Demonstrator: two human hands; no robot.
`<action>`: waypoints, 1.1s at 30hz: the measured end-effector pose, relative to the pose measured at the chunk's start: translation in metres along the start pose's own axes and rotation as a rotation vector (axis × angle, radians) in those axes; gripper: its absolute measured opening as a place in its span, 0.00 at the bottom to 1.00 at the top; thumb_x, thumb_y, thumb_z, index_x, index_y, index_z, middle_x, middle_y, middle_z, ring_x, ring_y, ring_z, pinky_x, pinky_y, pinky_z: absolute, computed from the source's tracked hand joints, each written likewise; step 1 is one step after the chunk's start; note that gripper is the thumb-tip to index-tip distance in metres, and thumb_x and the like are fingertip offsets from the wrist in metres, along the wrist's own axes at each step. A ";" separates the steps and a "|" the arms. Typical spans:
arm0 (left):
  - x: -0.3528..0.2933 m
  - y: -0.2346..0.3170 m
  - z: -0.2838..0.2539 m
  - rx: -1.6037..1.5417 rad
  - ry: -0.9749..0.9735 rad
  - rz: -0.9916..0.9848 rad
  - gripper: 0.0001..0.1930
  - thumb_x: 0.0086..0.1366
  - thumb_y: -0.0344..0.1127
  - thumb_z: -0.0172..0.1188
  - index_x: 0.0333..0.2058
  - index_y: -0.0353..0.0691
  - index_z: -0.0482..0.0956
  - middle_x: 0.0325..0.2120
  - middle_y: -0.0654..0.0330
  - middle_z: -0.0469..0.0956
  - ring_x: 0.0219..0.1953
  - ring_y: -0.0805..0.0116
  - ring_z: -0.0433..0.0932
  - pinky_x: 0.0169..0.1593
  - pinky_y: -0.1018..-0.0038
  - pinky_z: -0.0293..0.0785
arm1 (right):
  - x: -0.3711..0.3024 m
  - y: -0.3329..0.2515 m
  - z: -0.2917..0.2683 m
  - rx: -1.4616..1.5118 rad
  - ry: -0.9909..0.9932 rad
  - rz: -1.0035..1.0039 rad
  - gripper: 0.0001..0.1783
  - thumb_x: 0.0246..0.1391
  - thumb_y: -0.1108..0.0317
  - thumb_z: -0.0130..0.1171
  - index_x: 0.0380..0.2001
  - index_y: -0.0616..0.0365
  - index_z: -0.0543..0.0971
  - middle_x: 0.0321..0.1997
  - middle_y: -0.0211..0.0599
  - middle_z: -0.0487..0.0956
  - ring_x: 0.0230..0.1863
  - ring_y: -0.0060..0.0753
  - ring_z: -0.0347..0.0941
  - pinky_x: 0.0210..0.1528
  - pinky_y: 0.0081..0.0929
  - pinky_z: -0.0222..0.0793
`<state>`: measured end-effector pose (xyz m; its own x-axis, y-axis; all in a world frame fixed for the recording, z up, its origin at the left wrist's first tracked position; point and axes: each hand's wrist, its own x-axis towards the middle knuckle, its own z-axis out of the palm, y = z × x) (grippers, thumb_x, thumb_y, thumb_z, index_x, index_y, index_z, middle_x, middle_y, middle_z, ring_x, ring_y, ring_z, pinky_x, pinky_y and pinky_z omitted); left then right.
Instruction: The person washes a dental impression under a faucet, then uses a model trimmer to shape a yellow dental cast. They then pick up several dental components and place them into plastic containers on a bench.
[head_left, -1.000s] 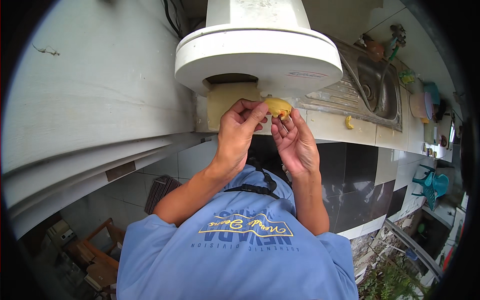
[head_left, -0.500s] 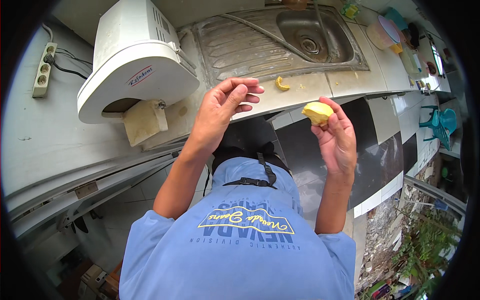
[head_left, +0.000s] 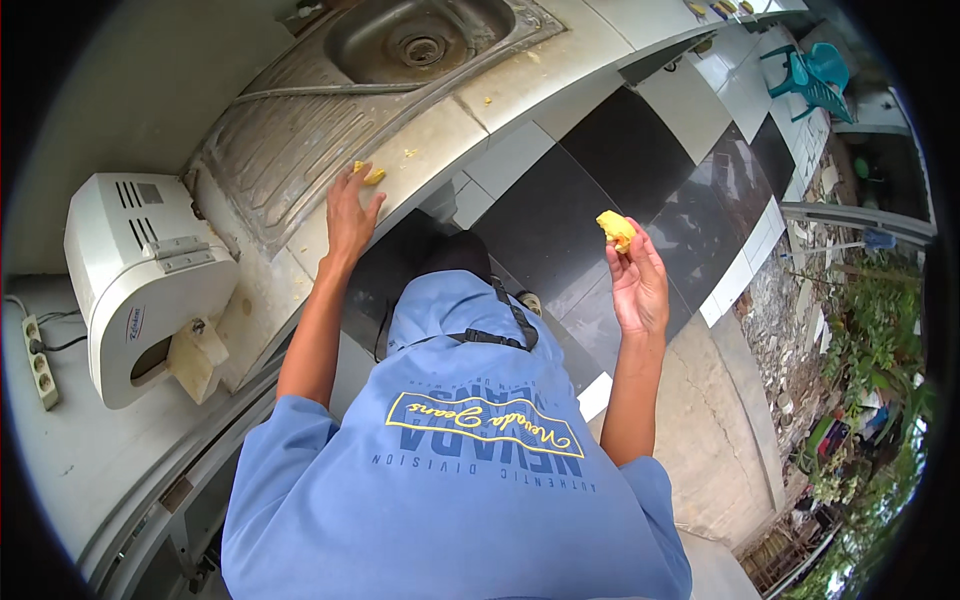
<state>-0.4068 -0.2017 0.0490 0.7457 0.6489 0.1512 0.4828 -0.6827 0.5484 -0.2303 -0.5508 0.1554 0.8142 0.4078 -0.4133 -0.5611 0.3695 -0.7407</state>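
Observation:
In my right hand (head_left: pixel 640 285), raised over the floor to the right, a torn-looking yellow chunk (head_left: pixel 616 230) is pinched between the thumb and fingertips. What it is made of I cannot make out. My left hand (head_left: pixel 350 215) reaches to the counter's front edge (head_left: pixel 430 150), its fingers stretched and the thumb apart. Beside those fingertips lies a small curved yellow piece (head_left: pixel 374 176), partly behind them. Whether they touch it is unclear. Yellow crumbs (head_left: pixel 410 153) dot the counter near it.
A steel sink (head_left: pixel 420 50) with a ribbed drainboard (head_left: pixel 300 150) is set into the counter. Left of it stands a white appliance (head_left: pixel 150 290), with a power strip (head_left: pixel 40 360) alongside. Teal chairs (head_left: pixel 815 80) stand far right; plants (head_left: pixel 870 350) grow beyond the rubble.
The view has swung to the right. My left hand has gone from hovering left of the curved yellow piece to right beside it. My right hand still holds the chunk, now turned.

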 end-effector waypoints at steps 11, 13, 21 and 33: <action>0.037 0.023 0.008 0.062 -0.066 -0.155 0.12 0.55 0.28 0.63 0.40 0.32 0.79 0.48 0.48 0.74 0.46 0.56 0.77 0.51 0.68 0.73 | 0.063 -0.073 0.009 0.406 -0.122 0.034 0.24 0.54 0.67 0.62 0.51 0.66 0.68 0.44 0.44 0.75 0.42 0.33 0.78 0.48 0.24 0.78; 0.043 0.026 0.012 -0.019 0.012 -0.199 0.11 0.56 0.28 0.62 0.39 0.33 0.80 0.46 0.49 0.74 0.45 0.57 0.77 0.48 0.69 0.75 | 0.085 -0.086 0.011 0.474 -0.136 0.094 0.24 0.55 0.67 0.62 0.51 0.66 0.68 0.44 0.44 0.75 0.42 0.34 0.78 0.49 0.24 0.78; 0.146 0.106 0.044 -0.296 0.273 -0.270 0.08 0.59 0.28 0.62 0.38 0.34 0.79 0.45 0.53 0.72 0.44 0.65 0.77 0.45 0.73 0.78 | 0.188 -0.150 0.017 0.496 -0.126 0.184 0.21 0.55 0.67 0.61 0.49 0.67 0.71 0.44 0.45 0.75 0.44 0.34 0.77 0.48 0.24 0.78; 0.258 0.223 0.099 -0.470 0.187 -0.201 0.09 0.58 0.27 0.63 0.38 0.33 0.78 0.48 0.52 0.70 0.47 0.66 0.75 0.46 0.75 0.77 | 0.297 -0.225 0.027 0.464 -0.156 0.200 0.19 0.56 0.64 0.60 0.49 0.61 0.72 0.45 0.38 0.77 0.48 0.31 0.75 0.54 0.29 0.73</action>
<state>-0.0607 -0.2198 0.1286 0.5446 0.8293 0.1255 0.3181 -0.3427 0.8840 0.1334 -0.4906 0.2133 0.6723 0.6144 -0.4129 -0.7391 0.5884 -0.3280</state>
